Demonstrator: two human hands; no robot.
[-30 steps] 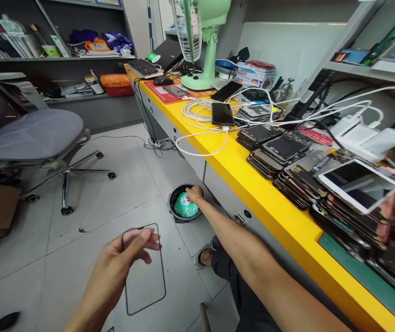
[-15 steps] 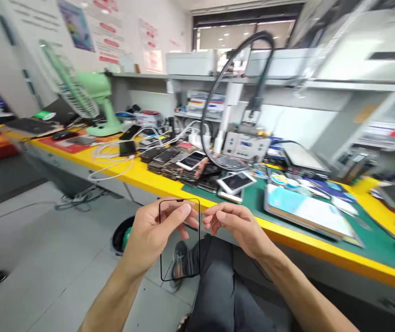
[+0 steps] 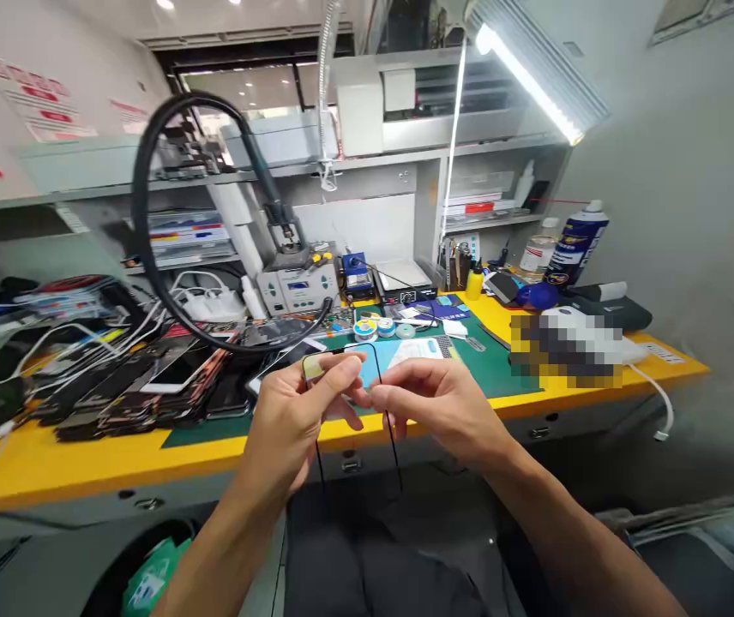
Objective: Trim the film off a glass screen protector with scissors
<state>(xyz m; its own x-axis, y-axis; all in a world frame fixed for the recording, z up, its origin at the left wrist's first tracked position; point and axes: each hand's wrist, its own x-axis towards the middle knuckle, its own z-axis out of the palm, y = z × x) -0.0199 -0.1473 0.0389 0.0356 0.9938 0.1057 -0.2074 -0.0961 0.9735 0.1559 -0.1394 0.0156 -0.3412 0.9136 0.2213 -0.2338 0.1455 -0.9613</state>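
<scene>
Because it is see-through, the phone screen glass (image 3: pixel 372 356) is hard to make out (only its thin black edge shows), and its bottom end fades into the dark pants (image 3: pixel 367 557). The left hand (image 3: pixel 283 428) and right hand (image 3: pixel 437 420) pinch its sides, held over the lap, just in front of the yellow desk (image 3: pixel 148 467).

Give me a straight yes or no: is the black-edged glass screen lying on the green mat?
No, the black-edged glass screen panel is held up between the left hand and right hand, above the green mat.
</scene>
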